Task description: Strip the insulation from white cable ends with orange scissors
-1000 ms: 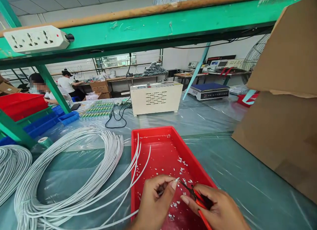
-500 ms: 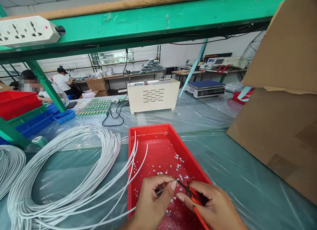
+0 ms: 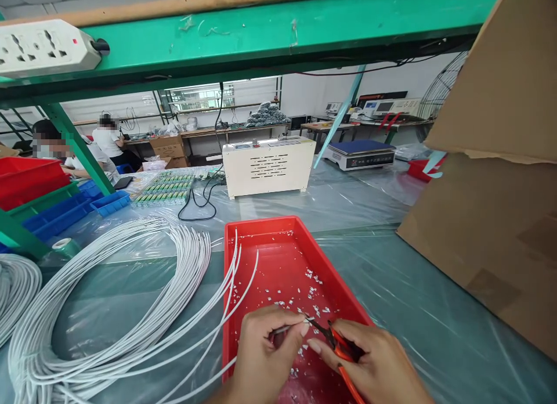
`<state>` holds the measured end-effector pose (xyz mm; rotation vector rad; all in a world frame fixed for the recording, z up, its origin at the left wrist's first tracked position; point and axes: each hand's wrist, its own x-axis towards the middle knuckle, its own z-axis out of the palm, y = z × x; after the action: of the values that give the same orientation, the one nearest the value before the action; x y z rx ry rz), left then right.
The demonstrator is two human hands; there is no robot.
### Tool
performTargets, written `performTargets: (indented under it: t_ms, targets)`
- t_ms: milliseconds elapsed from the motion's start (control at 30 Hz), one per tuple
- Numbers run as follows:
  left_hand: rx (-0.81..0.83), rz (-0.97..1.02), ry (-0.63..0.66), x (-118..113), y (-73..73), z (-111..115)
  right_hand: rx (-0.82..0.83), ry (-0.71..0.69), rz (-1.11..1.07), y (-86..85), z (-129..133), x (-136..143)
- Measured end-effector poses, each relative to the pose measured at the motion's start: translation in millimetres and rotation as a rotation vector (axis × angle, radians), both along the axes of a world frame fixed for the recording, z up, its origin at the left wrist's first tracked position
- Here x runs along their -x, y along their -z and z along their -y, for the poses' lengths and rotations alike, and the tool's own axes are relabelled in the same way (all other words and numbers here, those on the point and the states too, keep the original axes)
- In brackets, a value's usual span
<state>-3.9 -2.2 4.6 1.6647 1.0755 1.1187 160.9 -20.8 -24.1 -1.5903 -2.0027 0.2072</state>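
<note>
Left hand (image 3: 267,354): one, bottom centre
Right hand (image 3: 380,360): one, bottom centre
Pliers (image 3: 350,383): one, bottom centre
Held cable (image 3: 282,329): one, bottom centre
Red tray (image 3: 272,262): one, lower centre
White scraps (image 3: 310,273): many, too small to count
Cable coils (image 3: 191,264): two, lower left
Loose cable ends (image 3: 256,263): three, lower centre
Beige machine (image 3: 268,180): one, centre
Scale (image 3: 362,162): one, right of centre
Power strip (image 3: 46,47): one, upper left
Other people (image 3: 105,140): two, left

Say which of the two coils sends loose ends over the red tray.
The nearer coil to the tray: several white ends arch over the tray. The other coil, cut off by the picture's left edge, shows none there.
</note>
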Motion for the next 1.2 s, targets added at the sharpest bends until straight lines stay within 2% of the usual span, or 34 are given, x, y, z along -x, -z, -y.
performTargets:
  t_ms: [100,300,400,500,667,733,800,933,1000,1067,1200]
  targets:
    - [-0.084,-0.097,0.016,1,-3.0,1,0.037,-0.019,-0.009,4.2,0,0]
    - [0.063,-0.047,0.146,0,-7.7,3,-0.077,0.042,0.018,-4.2,4,1]
    - [0.037,-0.068,0.101,0,-6.3,2,-0.101,0.049,0.025,-7.8,5,2]
    - [-0.121,-0.125,0.032,0,-3.4,1,-0.043,0.036,-0.027,-3.7,4,4]
    - [-0.657,-0.319,-0.06,4,2.6,2,0.116,-0.017,-0.097,8.0,4,6]
    - [-0.735,-0.363,-0.084,4,5.0,3,0.097,0.001,-0.074,8.7,6,6]
    - [-0.674,-0.335,-0.065,3,5.8,4,0.034,0.037,-0.039,6.6,7,5]
    - [-0.303,-0.249,0.052,1,0.7,5,-0.082,0.061,0.029,-0.2,7,2]
    - [-0.184,-0.243,0.06,1,-2.2,5,-0.083,0.061,0.036,-0.9,6,3]
    - [-0.247,-0.255,0.02,2,-2.5,4,-0.029,0.059,-0.004,1.2,6,4]
    - [-0.562,-0.293,-0.076,3,3.2,5,0.203,0.0,-0.17,7.2,6,7]
